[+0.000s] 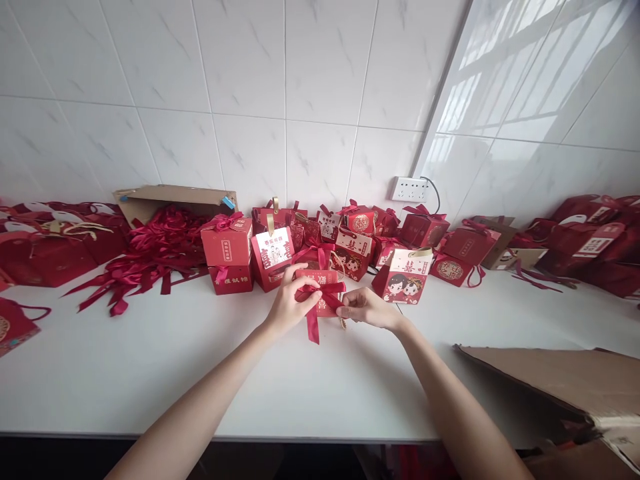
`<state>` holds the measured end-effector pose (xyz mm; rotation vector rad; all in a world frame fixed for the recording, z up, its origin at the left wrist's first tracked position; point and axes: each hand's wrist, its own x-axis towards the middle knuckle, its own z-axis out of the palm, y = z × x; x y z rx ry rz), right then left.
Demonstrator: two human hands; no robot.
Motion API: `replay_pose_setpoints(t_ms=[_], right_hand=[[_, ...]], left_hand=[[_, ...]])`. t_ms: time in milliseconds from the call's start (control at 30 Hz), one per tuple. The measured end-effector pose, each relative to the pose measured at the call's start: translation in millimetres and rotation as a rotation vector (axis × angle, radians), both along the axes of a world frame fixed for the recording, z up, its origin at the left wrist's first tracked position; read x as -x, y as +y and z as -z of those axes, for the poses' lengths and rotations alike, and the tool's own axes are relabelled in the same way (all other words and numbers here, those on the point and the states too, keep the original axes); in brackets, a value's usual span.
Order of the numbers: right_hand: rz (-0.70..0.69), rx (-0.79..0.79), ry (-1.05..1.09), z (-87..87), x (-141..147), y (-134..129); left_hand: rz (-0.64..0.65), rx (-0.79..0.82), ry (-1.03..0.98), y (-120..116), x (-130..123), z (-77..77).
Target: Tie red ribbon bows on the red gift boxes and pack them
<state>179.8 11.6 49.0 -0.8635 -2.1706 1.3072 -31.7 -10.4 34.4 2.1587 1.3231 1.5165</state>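
A red gift box [327,308] with pale lettering stands on the white table in front of me. Across its front lies a dark red ribbon [313,327] shaped into a bow, one tail hanging down. My left hand [291,297] pinches the ribbon at the bow's left side, thumb and forefinger together. On the other side my right hand [367,308] has its fingers closed on the ribbon by the box's right edge. A twisted gold cord shows just below that hand. The bow's knot is partly covered by my fingers.
Several finished-looking red boxes [407,277] stand in a row behind. A cardboard box spills loose red ribbons [170,233] at the left. More red bags [590,243] pile up at the right. An open carton [555,373] occupies the near right. A power strip [411,189] is on the wall.
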Motion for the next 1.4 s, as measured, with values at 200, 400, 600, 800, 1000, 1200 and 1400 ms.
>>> replay_pose_setpoints(t_ms=[200,400,600,800,1000,1200,1400], right_hand=[[-0.055,0.084,-0.003,4.6,-3.8,4.6],[-0.123,0.147,-0.013,7.3,-7.7,10.0],[-0.137,0.180,-0.090,1.7,-8.0,5.3],[-0.135,0.253,-0.164,-6.0,-11.8,1.6],[-0.341,0.492,-0.571,-11.5,-3.5,-12.2],[-0.382,0.524,-0.426,-2.2,41.7,-43.4],[-0.362,0.502,-0.372,1.2,51.3,-45.7]], left_hand=[[0.000,0.019,-0.009,0.1,-0.5,-1.5],[-0.008,0.013,-0.006,0.9,-0.5,-1.6],[0.000,-0.007,0.000,0.5,-1.0,-1.5],[0.009,0.004,0.006,0.2,-1.0,-1.9],[-0.023,-0.006,-0.022,3.6,-0.1,0.9],[-0.083,-0.051,-0.030,4.5,-2.3,5.0],[-0.104,-0.062,-0.017,4.8,-3.0,5.3]])
